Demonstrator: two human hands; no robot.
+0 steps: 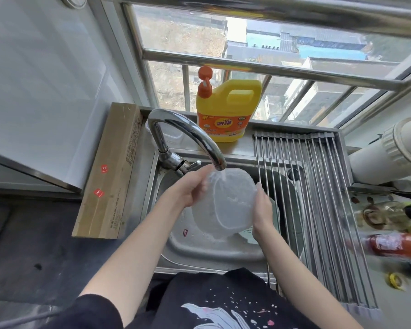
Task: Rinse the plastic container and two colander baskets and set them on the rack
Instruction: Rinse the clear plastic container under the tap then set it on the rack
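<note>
While water runs from the faucet [188,136], both hands hold the plastic container [226,200] over the sink [214,250].
The left hand [188,188] grips the container's left rim near the spout, fingers curled over the edge; the right hand [262,210] clasps its right rim, fingers wrapped behind the wall. Tilted, the container's opening faces the stream. A roll-up rack [318,210] spans the sink's right side, and a yellow detergent jug [226,110] stands on the ledge behind.
</note>
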